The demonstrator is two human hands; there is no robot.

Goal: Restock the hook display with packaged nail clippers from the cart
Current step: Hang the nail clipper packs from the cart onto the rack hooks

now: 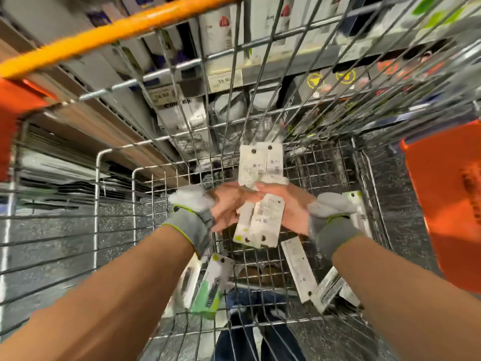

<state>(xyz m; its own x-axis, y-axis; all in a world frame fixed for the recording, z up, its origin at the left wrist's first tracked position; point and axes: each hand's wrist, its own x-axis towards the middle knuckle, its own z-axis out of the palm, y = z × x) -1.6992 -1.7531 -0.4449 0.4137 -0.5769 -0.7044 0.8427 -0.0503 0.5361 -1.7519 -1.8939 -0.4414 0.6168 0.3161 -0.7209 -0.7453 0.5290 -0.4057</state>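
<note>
Both hands are down inside the silver wire-mesh shopping cart (114, 162), with its orange handle bar (109, 32) blurred across the top. The left hand (208, 207), in a grey glove with a lime cuff, and the right hand (307, 212), gloved alike, meet around a bundle of white cardboard-backed nail clipper packs (263, 222), seen mostly from their printed backs. The left fingers curl under the bundle's left edge; the right fingers wrap its upper right side, though motion blur smears the fingertips and the exact grip is hard to read. Two more white packs (260, 162) stick up just beyond the hands, and whether the fingers pinch these as well cannot be told. Loose packs lie on the cart floor: a green-fronted one (210, 287) under the left wrist, a long white one (298, 267) by the right forearm, others half hidden beneath the arms. Beyond the mesh, grey store shelves (260, 71) of boxed goods are blurred past reading.
</note>
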